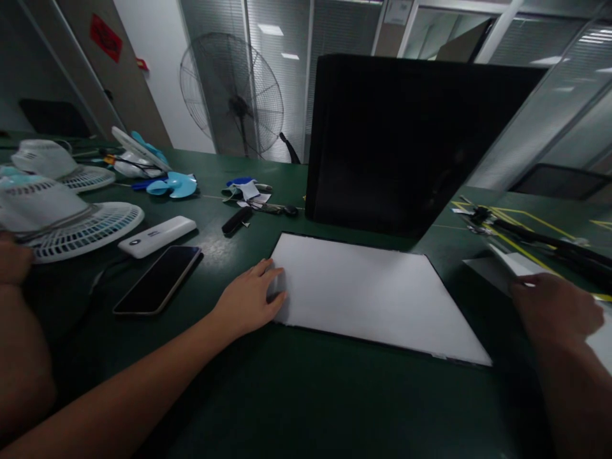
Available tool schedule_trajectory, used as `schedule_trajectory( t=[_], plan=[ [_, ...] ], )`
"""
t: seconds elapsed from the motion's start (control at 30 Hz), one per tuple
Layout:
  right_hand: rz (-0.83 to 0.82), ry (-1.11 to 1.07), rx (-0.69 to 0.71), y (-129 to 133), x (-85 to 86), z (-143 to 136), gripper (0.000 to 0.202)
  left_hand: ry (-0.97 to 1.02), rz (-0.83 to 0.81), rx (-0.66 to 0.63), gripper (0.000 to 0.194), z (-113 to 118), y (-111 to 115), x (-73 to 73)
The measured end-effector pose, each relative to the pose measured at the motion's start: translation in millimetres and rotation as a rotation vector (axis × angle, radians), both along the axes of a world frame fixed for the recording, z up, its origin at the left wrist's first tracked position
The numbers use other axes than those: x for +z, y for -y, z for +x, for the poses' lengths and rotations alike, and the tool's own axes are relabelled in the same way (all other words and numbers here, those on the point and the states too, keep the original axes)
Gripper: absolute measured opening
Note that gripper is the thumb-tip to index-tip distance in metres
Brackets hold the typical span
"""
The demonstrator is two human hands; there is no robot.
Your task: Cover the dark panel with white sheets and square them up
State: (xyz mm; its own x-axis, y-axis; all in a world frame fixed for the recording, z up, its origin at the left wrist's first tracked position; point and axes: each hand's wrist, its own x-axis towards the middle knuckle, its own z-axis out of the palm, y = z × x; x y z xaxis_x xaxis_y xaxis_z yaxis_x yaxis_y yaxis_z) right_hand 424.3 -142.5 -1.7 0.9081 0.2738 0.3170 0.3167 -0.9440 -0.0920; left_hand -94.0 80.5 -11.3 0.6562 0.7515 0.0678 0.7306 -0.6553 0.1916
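A flat white panel with a thin dark border lies on the green table in front of me. My left hand rests at the panel's left edge, fingertips on its corner, holding nothing. My right hand hovers to the right, fingers curled over the edge of a white sheet; whether it grips the sheet is unclear. A large black panel stands upright behind the white one.
A black phone and a white power bank lie to the left. Fan guards, blue fan blades and small tools are farther left. Another person's arm is at the far left. Yellow-marked parts lie right.
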Motion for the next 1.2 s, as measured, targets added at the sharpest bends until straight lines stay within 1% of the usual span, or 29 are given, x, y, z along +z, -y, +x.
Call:
schedule_trajectory(
  t=[0.07, 0.13, 0.2, 0.27, 0.37, 0.43, 0.47, 0.53, 0.63, 0.7, 0.8, 0.87, 0.9, 0.97, 1.03, 1.1, 1.13, 1.2],
  plan=[
    [-0.032, 0.039, 0.070, -11.7, 11.2, -26.5, 0.048, 0.011, 0.005, -0.003, 0.062, 0.4, -0.8, -1.7],
    [-0.082, 0.060, 0.180, -26.2, 20.3, -60.0, 0.048, 0.008, 0.005, 0.000, 0.063, 0.8, -1.8, -2.9],
    [-0.139, 0.065, 0.320, -39.9, 26.0, -99.9, 0.043, -0.002, 0.005, 0.006, 0.063, 1.6, -2.6, -2.7],
    [-0.189, 0.055, 0.472, -49.6, 28.2, -143.8, 0.034, -0.006, -0.005, 0.005, 0.064, 2.6, -3.0, -0.8],
    [-0.266, 0.045, 0.793, -55.4, 26.3, -207.2, 0.030, 0.015, -0.038, 0.004, 0.070, 4.0, -2.9, 4.0],
    [-0.309, 0.024, 1.022, -55.8, 22.2, -241.4, 0.033, 0.046, -0.053, 0.021, 0.075, 4.5, -2.9, 6.4],
    [-0.327, 0.009, 1.112, -55.6, 19.3, -254.8, 0.035, 0.061, -0.056, 0.029, 0.078, 4.6, -3.2, 6.7],
    [-0.334, -0.025, 1.264, -55.2, 11.7, -273.8, 0.036, 0.079, -0.061, 0.031, 0.081, 4.6, -3.9, 5.3],
    [-0.269, -0.067, 1.469, -54.1, 0.0, -285.9, 0.041, 0.072, -0.041, 0.000, 0.082, 5.3, -5.1, -0.5],
    [-0.205, -0.120, 1.568, -52.7, -4.1, -288.3, 0.047, 0.053, 0.003, -0.018, 0.084, 6.1, -5.4, -4.6],
    [-0.141, -0.219, 1.657, -52.7, -2.9, -288.1, 0.055, 0.014, 0.043, -0.022, 0.084, 6.3, -5.5, -8.3],
    [-0.092, -0.228, 1.639, -56.8, 0.2, -280.2, 0.057, -0.005, 0.028, -0.017, 0.079, 5.3, -5.4, -8.9],
    [-0.059, -0.203, 1.582, -60.1, 1.5, -271.2, 0.057, -0.012, 0.012, -0.018, 0.075, 4.4, -5.2, -9.0],
    [-0.013, -0.117, 1.379, -66.7, 2.9, -239.5, 0.054, -0.023, -0.012, -0.027, 0.069, 2.6, -4.7, -8.9],
    [-0.019, -0.025, 1.084, -68.2, 2.0, -189.2, 0.055, -0.029, -0.024, -0.040, 0.065, 1.1, -3.7, -8.6],
    [-0.070, 0.030, 0.735, -59.5, -1.3, -126.7, 0.057, -0.030, -0.025, -0.043, 0.064, 0.2, -2.6, -7.8],
    [-0.054, 0.042, 0.608, -51.4, -4.1, -94.3, 0.062, -0.030, -0.028, -0.040, 0.064, -0.1, -2.1, -7.0],
    [-0.024, 0.050, 0.442, -30.2, -12.6, -33.9, 0.072, -0.027, -0.038, -0.035, 0.064, -0.3, -1.0, -4.8]
  ],
)
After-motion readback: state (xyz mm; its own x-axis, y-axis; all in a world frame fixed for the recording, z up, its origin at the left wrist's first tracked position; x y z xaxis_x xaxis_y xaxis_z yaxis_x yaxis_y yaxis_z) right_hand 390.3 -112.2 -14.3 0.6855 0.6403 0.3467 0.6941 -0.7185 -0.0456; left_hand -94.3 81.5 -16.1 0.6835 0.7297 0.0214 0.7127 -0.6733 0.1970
